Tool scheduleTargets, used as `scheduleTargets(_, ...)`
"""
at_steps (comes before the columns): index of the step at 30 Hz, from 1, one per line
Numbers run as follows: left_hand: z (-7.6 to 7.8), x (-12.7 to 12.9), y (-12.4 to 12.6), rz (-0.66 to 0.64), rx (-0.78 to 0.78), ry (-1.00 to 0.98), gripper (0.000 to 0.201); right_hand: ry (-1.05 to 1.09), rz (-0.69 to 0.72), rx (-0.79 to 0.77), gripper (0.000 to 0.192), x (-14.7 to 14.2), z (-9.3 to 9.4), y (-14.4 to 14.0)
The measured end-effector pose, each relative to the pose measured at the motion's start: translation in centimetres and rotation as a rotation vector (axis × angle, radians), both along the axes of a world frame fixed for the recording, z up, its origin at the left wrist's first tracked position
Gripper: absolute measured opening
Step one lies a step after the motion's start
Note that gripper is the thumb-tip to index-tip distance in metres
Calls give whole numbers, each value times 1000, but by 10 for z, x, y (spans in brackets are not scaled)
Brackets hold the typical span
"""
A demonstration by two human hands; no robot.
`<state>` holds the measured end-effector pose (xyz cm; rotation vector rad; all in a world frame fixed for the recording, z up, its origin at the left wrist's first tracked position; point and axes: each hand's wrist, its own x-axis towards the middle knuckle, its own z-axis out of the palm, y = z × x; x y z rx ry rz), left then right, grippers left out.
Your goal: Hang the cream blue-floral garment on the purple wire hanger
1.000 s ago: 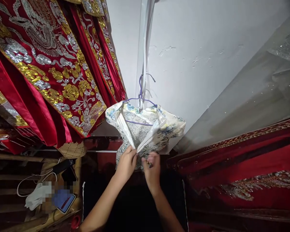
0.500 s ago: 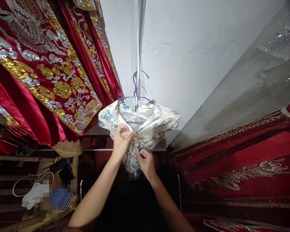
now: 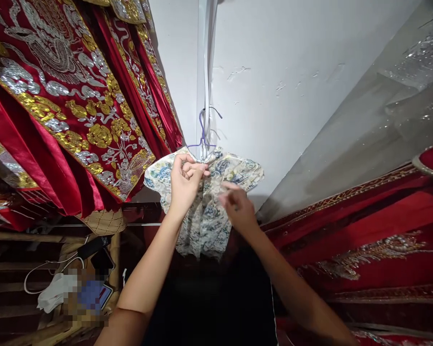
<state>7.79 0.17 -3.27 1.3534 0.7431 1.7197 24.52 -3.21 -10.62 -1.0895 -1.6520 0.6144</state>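
A short-sleeved floral blouse (image 3: pixel 211 221) in white, blue and pale yellow hangs on a purple hanger (image 3: pixel 202 129) against the wall. My left hand (image 3: pixel 187 175) pinches the blouse's front edge close to the neckline, thumb against the fingers. Over the right side of the blouse front is my right hand (image 3: pixel 238 202), smeared by motion. Its fingers are bent, and whether they touch the cloth I cannot tell.
Red garments (image 3: pixel 68 96) with gold and silver sequins hang on the left. More red beaded cloth (image 3: pixel 368 240) hangs to the right, below sheer glittery fabric (image 3: pixel 411 77). A wooden rack (image 3: pixel 57 238) at lower left holds a phone (image 3: pixel 103 262), a white cable and crumpled tissue (image 3: pixel 57 290).
My left hand has moved up to the neckline, and the open blouse front is now drawn together there. My right hand has gone up and to the right, away from the lower front.
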Motion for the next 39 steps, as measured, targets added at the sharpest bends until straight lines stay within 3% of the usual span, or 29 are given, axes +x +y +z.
scheduleTargets(3, -8, 3, -10, 5, 25, 32, 34, -126, 27, 120, 44, -3, 55, 29)
scheduleTargets(6, -17, 2, -9, 28, 19, 73, 31, -351, 74, 215, 24, -5, 80, 51)
scheduleTargets(9, -35, 0, 0, 33, -39, 101, 31, -462, 80, 297, 15, -6, 78, 60)
scheduleTargets(12, -50, 3, 5, 18, -74, 52, 31, -438, 74, 309, 13, -8, 69, 59)
scheduleTargets(19, -52, 13, 6, 65, -142, -70, 39, -196, 99, 256, 11, -21, 66, 53)
scheduleTargets(21, -66, 14, 10, 81, -178, -18, 40, -123, 122, 238, 13, -24, 72, 50)
scheduleTargets(23, -93, 15, 10, 81, -240, 70, 40, -48, 113, 253, 15, -24, 81, 47)
scheduleTargets(26, -136, 17, -1, 73, -318, 215, 35, 45, 11, 336, 17, -14, 100, 42)
scheduleTargets(28, -151, 13, -11, 100, -311, 275, 31, 95, -38, 372, 15, 1, 109, 41)
scheduleTargets(30, -148, 3, -16, 178, -278, 290, 35, 210, 26, 291, 16, 21, 111, 39)
scheduleTargets(32, -127, -11, -9, 305, -229, 287, 48, 402, 187, 93, 19, 42, 107, 34)
scheduleTargets(34, -98, -27, 12, 447, -162, 319, 62, 602, 346, -118, 21, 62, 99, 23)
scheduleTargets(36, -71, -41, 40, 589, -63, 445, 74, 798, 418, -238, 23, 78, 86, 8)
scheduleTargets(39, -47, -57, 81, 612, 17, 697, 67, 1102, 405, -290, 24, 92, 55, -11)
